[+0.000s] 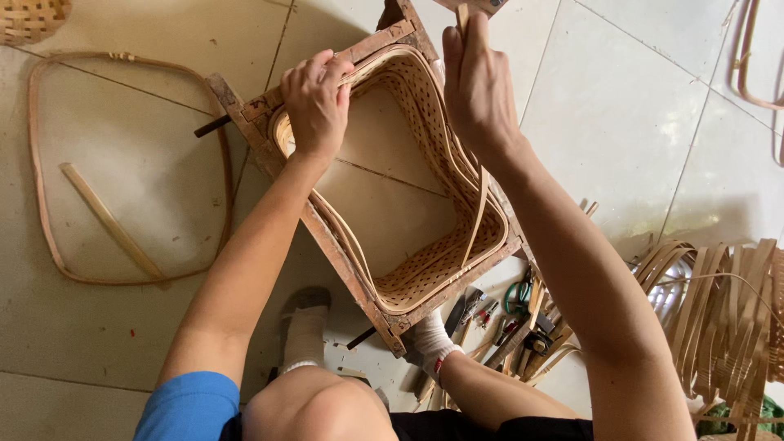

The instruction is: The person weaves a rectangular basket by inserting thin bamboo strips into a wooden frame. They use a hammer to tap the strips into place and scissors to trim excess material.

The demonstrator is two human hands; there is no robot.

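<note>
Seen from above: a square wooden frame (327, 237) standing on the tiled floor (621, 122), with a woven basket wall (425, 122) fitted inside it, open at the bottom so the tiles show through. Left hand (317, 102) resting on the far left corner of the frame, fingers curled down over the basket rim and pressing it against the wood (clenched on the rim, as far as can be told). Right hand (476, 82) raised at the far right side, closed around a thin bamboo strip (476, 208) near its upper end; lower part of the strip running down inside the right wall of the basket toward the near right corner. Below the frame, two feet in pale socks (306, 331) on the floor, one near the left side and one under the near corner. Just right of the feet, a small heap of tools (510, 318), among them something with green handles, too small to tell exactly. At the right edge, a loose bundle of flat bamboo strips (727, 318). Well apart on the left, a bent hoop (37, 204) lying flat, with a short flat stick (110, 220) inside it. In the far left corner, part of another woven basket (28, 18).
</note>
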